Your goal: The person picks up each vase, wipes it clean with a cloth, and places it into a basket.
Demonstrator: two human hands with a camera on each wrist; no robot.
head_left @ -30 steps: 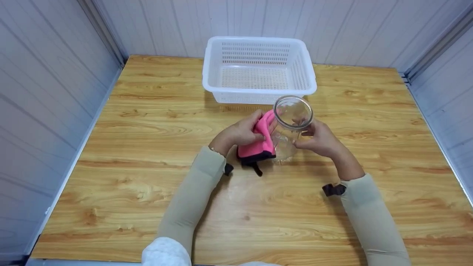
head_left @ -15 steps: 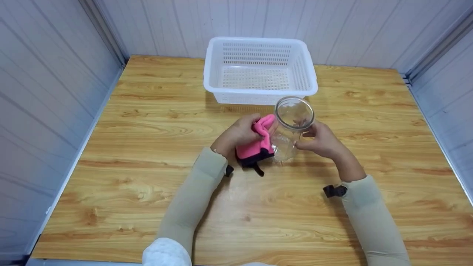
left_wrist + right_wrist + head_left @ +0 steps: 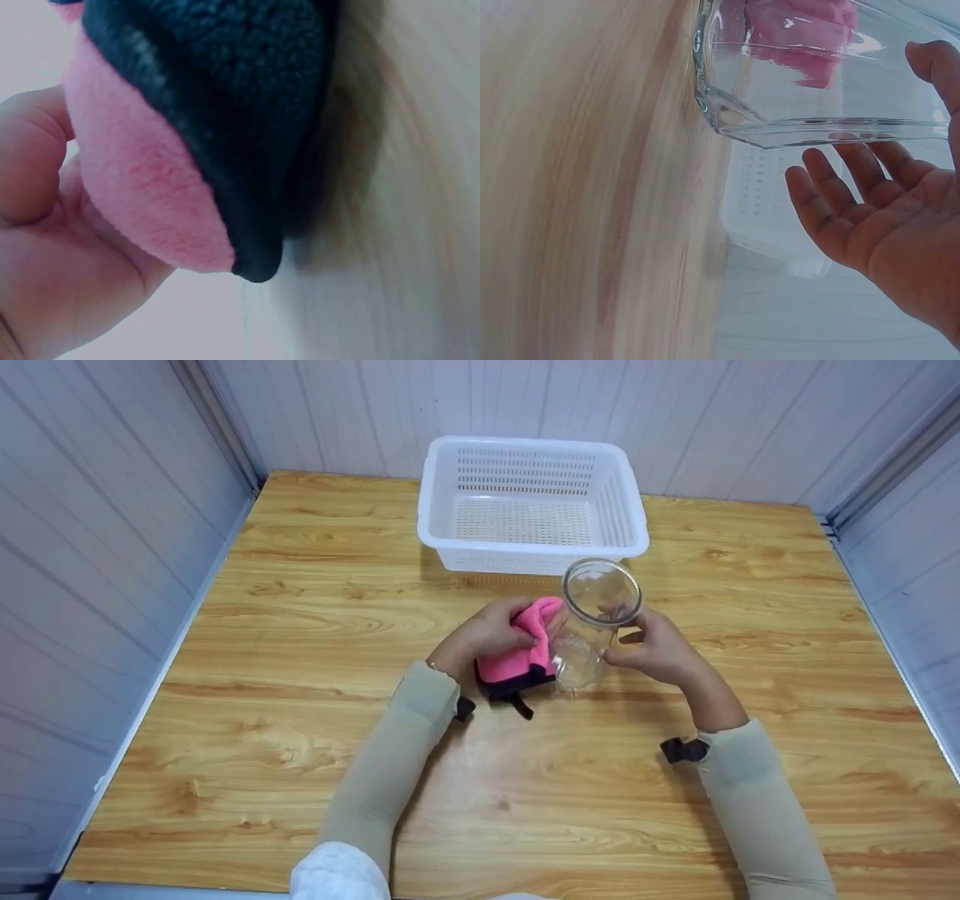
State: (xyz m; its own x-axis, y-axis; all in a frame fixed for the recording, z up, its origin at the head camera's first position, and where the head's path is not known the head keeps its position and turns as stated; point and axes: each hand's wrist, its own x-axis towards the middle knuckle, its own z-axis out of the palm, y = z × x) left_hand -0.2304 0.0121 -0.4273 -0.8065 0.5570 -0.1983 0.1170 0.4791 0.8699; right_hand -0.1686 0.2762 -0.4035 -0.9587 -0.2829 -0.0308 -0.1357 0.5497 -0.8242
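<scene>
In the head view my left hand point(image 3: 487, 631) grips a folded pink cloth point(image 3: 504, 666) with black edging and a black strap. The cloth lies against or close beside the left side of a clear glass jar point(image 3: 589, 641). From the right, my right hand point(image 3: 656, 651) holds the jar, thumb on the near side and fingers behind. The jar stands on the table, mouth up; whether its base rests fully flat I cannot tell. In the right wrist view pink cloth point(image 3: 802, 34) shows through the glass. The left wrist view shows the cloth's pink bulge point(image 3: 142, 165) beside my palm.
A white perforated plastic basket point(image 3: 534, 549) stands behind the jar, near the back wall. The wood-grain table point(image 3: 300, 720) is enclosed by pale panel walls point(image 3: 97, 547) at left, back and right. Black wrist devices point(image 3: 684, 750) sit on both sleeves.
My left hand and the cloth have shifted slightly back toward me along the jar's side. The cloth's top fold sits lower and is more crumpled. The right hand keeps its hold on the jar.
</scene>
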